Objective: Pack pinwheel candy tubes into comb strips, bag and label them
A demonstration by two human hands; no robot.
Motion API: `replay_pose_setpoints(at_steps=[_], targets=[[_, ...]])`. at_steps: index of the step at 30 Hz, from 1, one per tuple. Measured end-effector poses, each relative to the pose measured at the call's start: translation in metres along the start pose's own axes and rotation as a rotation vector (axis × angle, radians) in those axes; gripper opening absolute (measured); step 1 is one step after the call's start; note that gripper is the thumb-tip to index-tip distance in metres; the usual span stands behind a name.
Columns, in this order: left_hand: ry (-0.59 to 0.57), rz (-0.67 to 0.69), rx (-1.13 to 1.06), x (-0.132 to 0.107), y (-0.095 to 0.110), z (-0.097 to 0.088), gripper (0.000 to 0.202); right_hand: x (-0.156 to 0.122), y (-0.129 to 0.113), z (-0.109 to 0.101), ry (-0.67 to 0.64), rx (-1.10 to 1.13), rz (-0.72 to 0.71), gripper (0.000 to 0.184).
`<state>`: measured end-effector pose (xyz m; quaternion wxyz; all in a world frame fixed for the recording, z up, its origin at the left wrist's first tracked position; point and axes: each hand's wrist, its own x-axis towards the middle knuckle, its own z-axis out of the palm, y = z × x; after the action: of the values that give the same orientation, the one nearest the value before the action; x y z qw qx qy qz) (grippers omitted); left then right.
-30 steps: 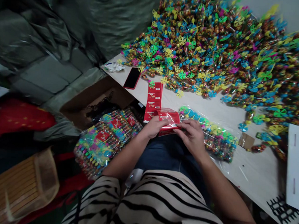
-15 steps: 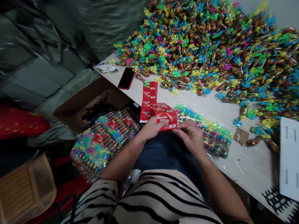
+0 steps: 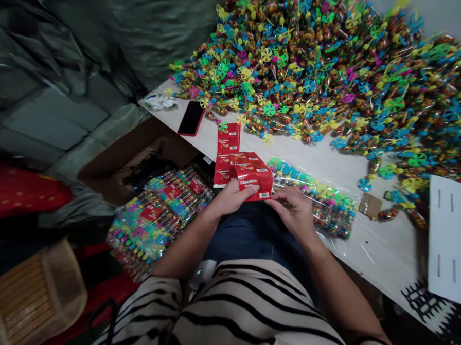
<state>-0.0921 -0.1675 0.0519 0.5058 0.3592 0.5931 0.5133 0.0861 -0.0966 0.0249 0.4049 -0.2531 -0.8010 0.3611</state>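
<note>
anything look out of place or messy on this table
Nothing looks damaged. The heap of pinwheel candies sprawls loosely over most of the table, a few strays apart. A phone lies close to the edge beside a crumpled tissue, and a cardboard scrap lies loose by the clear bag.

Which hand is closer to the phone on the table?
Left. The left hand holds the red label, below and right of the phone. The right hand pinches the label's other corner, farther from the phone.

toy heap (image 3: 336, 75) blocks far side, bare table (image 3: 319, 164) between
</note>
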Motion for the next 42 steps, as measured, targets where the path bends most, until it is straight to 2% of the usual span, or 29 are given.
replay_pose_setpoints(at_steps=[5, 13, 18, 22, 29, 35, 42], targets=[[-0.010, -0.001, 0.002, 0.001, 0.002, -0.001, 0.025, 0.000, -0.001, 0.000, 0.025, -0.052, -0.083, 0.017], [0.018, -0.002, -0.009, 0.000, -0.002, 0.003, 0.023, -0.007, 0.002, 0.003, 0.080, -0.122, -0.116, 0.010], [0.024, -0.008, -0.044, 0.002, -0.009, 0.004, 0.036, -0.011, 0.003, 0.005, 0.140, -0.171, -0.159, 0.005], [0.021, -0.012, -0.051, 0.004, -0.013, 0.004, 0.043, -0.013, 0.005, 0.008, 0.222, -0.204, -0.211, 0.010], [0.009, -0.040, -0.093, 0.007, -0.019, 0.003, 0.042, -0.014, 0.005, 0.009, 0.253, -0.296, -0.290, 0.019], [0.025, 0.024, -0.091, 0.007, -0.015, 0.007, 0.047, -0.016, 0.006, 0.008, 0.254, -0.321, -0.339, 0.024], [0.033, 0.039, 0.075, 0.000, -0.008, 0.008, 0.037, -0.015, 0.007, 0.007, 0.218, -0.290, -0.311, 0.017]])
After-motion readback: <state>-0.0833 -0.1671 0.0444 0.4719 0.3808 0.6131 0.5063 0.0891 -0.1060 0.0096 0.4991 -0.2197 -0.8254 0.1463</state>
